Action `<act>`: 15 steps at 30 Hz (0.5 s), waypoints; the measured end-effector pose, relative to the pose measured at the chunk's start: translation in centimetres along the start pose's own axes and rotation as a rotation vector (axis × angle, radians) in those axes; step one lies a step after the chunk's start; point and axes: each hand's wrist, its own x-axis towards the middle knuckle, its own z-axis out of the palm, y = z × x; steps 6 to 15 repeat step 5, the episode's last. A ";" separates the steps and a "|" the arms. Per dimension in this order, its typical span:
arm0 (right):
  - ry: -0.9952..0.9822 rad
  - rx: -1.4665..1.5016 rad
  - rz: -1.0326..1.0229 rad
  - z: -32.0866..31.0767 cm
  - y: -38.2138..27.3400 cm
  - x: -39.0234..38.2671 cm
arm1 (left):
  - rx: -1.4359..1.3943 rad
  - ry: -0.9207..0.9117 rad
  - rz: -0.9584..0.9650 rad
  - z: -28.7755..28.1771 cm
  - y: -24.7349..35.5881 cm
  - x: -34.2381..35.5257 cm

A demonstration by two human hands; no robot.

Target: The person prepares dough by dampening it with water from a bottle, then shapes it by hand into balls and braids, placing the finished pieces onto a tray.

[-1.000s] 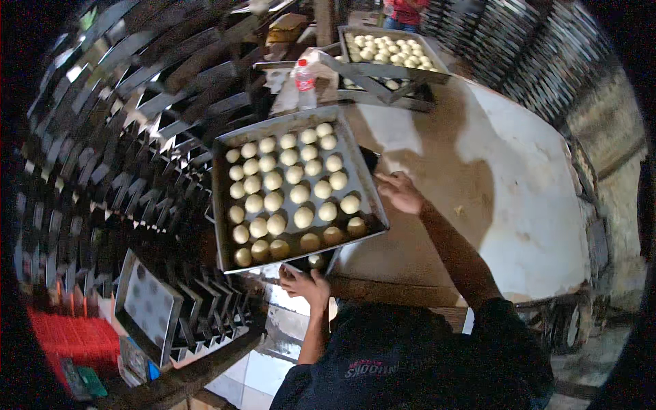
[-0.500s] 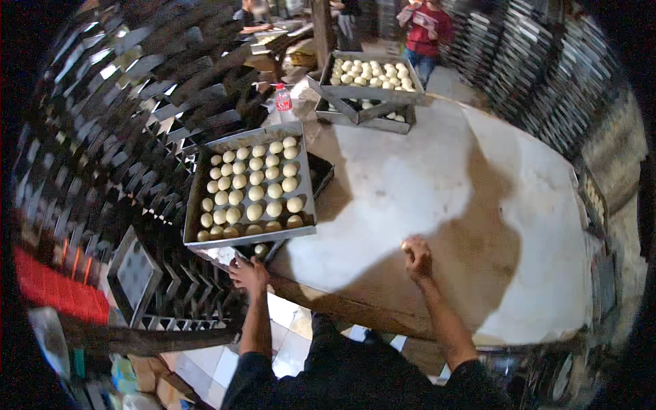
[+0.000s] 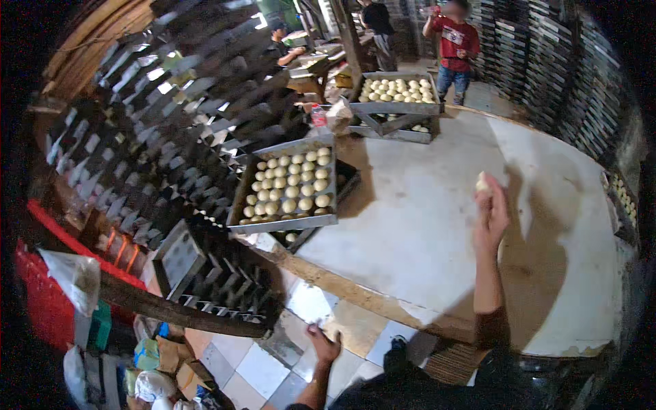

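Note:
My right hand [image 3: 490, 217] is raised over the pale tabletop [image 3: 403, 219], its fingers closed on a small piece of dough [image 3: 482, 182] that pokes out at the fingertips. Off the near edge of the table, above the tiled floor, my left hand [image 3: 324, 345] has its thumb and fingers apart and appears to hold nothing. On the table's left end a metal tray [image 3: 287, 224] bears rows of round dough balls [image 3: 289, 205]. It lies crosswise on another dark tray [image 3: 350, 179], which shows a dough ball at its near corner.
More stacked trays [image 3: 396, 108] with dough balls stand at the far side, near a red-labelled bottle [image 3: 318, 116]. A person in a red shirt [image 3: 458, 42] stands beyond the table. Tall tray stacks [image 3: 547, 41] line the back right. Bags and boxes [image 3: 171, 355] lie lower left.
My left hand has left the tray's near corner and hangs over the floor. My right hand has risen and moved away to the right with the dough piece. The view has shifted too.

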 end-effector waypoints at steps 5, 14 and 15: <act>-0.394 -0.960 0.104 2.3 15.8 1.4 | 0.076 -0.441 -0.135 1.5 -4.3 -10.1; -0.394 -0.960 0.104 2.3 15.8 1.4 | 0.076 -0.441 -0.135 1.5 -4.3 -10.1; -0.394 -0.960 0.104 2.3 15.8 1.4 | 0.076 -0.441 -0.135 1.5 -4.3 -10.1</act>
